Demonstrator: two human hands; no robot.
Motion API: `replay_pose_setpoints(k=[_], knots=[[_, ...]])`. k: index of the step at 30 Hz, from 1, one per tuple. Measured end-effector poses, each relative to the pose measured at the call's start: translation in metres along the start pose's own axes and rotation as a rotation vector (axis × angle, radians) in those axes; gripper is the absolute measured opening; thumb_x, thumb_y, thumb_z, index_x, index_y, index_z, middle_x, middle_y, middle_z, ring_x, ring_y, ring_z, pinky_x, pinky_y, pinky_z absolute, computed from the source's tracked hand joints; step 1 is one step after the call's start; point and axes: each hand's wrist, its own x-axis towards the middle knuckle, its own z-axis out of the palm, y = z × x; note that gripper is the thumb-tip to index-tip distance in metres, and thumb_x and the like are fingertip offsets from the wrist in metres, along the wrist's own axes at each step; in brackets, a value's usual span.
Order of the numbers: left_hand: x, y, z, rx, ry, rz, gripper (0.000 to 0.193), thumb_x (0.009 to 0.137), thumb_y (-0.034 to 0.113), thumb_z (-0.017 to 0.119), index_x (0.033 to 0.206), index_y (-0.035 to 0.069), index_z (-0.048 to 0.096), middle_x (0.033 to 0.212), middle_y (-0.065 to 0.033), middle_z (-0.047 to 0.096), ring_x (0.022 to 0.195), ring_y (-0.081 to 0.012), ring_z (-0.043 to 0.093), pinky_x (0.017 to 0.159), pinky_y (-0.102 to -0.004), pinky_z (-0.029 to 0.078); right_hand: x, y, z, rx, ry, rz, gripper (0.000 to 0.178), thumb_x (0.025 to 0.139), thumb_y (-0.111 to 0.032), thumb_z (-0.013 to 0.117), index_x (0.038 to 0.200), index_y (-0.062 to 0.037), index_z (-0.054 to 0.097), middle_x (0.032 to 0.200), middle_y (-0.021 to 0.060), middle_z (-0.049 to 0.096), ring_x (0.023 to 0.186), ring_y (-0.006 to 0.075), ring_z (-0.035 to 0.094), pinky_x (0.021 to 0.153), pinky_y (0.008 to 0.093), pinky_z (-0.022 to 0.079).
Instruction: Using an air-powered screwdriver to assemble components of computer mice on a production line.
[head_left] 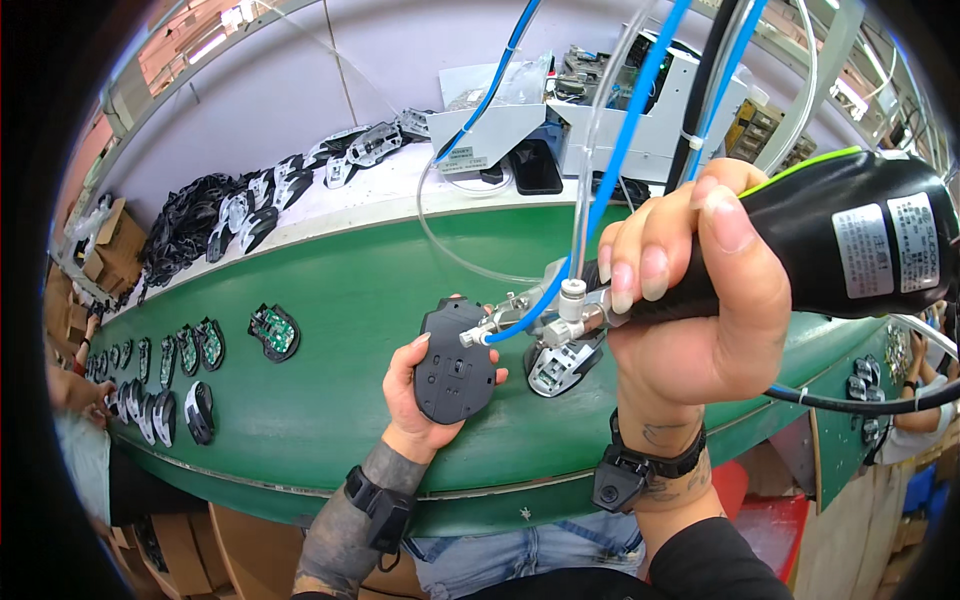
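Observation:
My left hand (408, 395) is wrapped round a computer mouse (452, 375), its dark underside facing up with screw holes and a sensor opening in the middle. In my right hand (700, 290) is a black electric screwdriver (830, 240), gripped round its body and pointing left. The screwdriver's metal nose (520, 312), with a blue hose and a clear tube joined to it, lies over the mouse's upper right edge. Whether its tip touches the mouse is hidden. Just under the nose, a grey-and-black mouse shell (562, 365) rests on the green belt (330, 420).
Mouse halves with green circuit boards (274, 332) and upper shells (198, 412) line the belt's left. Behind, a white ledge carries more shells (290, 182), a heap of black parts (190, 225), a phone (536, 167) and a white machine (630, 130). Co-workers sit at both sides.

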Motion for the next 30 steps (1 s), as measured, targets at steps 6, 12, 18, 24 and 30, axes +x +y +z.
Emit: replay_pose_setpoints(k=[6,12,18,24,30], knots=[[0.006,-0.005,-0.003,0.034,0.011,0.018,0.054,0.084,0.032,0.044,0.132,0.009,0.035,0.115,-0.0134,0.053,0.089,-0.0278,0.058,0.080,-0.0472,0.049,0.009,0.005,-0.009,-0.022,-0.050,-0.017,0.025,0.086,-0.022,0.046,0.096,0.0010,0.048,0.055,0.0036,0.046,0.045,0.0156,0.044,0.051,0.0289,0.039],[0.019,-0.001,-0.012,0.071,0.196,0.027,0.041,0.084,0.036,0.045,0.105,0.003,0.054,0.099,-0.0154,0.060,0.090,-0.0306,0.059,0.080,-0.0458,0.048,0.014,-0.008,-0.017,0.245,-0.076,-0.143,0.028,0.089,-0.030,0.043,0.094,-0.0065,0.057,0.057,0.0037,0.046,0.048,0.0159,0.044,0.054,0.0299,0.038],[0.009,-0.003,-0.008,0.063,0.097,-0.007,0.041,0.083,0.036,0.045,0.106,0.003,0.054,0.101,-0.0165,0.060,0.091,-0.0342,0.058,0.079,-0.0488,0.048,0.005,0.004,-0.005,0.157,0.061,-0.018,0.025,0.090,-0.030,0.044,0.095,-0.0078,0.054,0.056,0.0037,0.046,0.045,0.0159,0.042,0.052,0.0299,0.037],[0.008,-0.002,-0.006,0.084,0.030,-0.033,0.047,0.082,0.036,0.045,0.113,0.001,0.051,0.104,-0.0189,0.058,0.093,-0.0354,0.058,0.079,-0.0505,0.048,0.006,-0.001,0.004,0.294,0.081,-0.001,0.027,0.090,-0.033,0.044,0.097,-0.0082,0.051,0.056,0.0030,0.045,0.046,0.0154,0.043,0.053,0.0303,0.038],[0.005,-0.001,-0.002,0.071,-0.032,-0.055,0.056,0.081,0.038,0.045,0.122,0.000,0.045,0.108,-0.0200,0.056,0.093,-0.0355,0.058,0.079,-0.0504,0.048,0.008,-0.003,0.005,0.268,0.070,-0.006,0.028,0.090,-0.033,0.044,0.097,-0.0077,0.051,0.057,0.0024,0.045,0.046,0.0147,0.042,0.053,0.0297,0.038]])
